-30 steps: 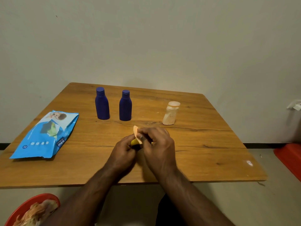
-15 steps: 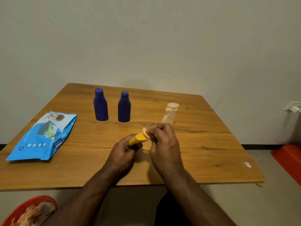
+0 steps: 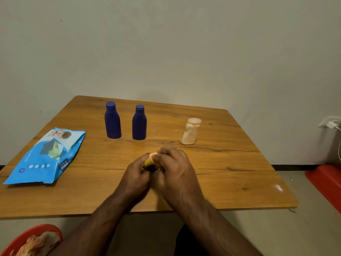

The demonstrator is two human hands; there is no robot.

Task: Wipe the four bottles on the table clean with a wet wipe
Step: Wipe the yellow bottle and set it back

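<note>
My left hand [image 3: 135,173] grips a small yellow bottle [image 3: 148,162] over the middle of the wooden table [image 3: 230,182]. My right hand [image 3: 174,168] pinches an orange-stained wet wipe [image 3: 153,155] against the bottle's top end. Most of the yellow bottle is hidden between my hands. Two dark blue bottles stand upright at the back, one on the left [image 3: 112,120] and one on the right [image 3: 139,122]. A pale, stained bottle with a round cap [image 3: 190,131] stands to their right.
A blue pack of wet wipes [image 3: 46,157] lies flat at the table's left. A red bowl [image 3: 27,237] holding used wipes sits below the table's front left edge. A red object [image 3: 326,183] lies on the floor at right.
My right hand slid the wipe along the yellow bottle towards its top and back over it. The exposed yellow part seen half a second ago is now mostly covered.
</note>
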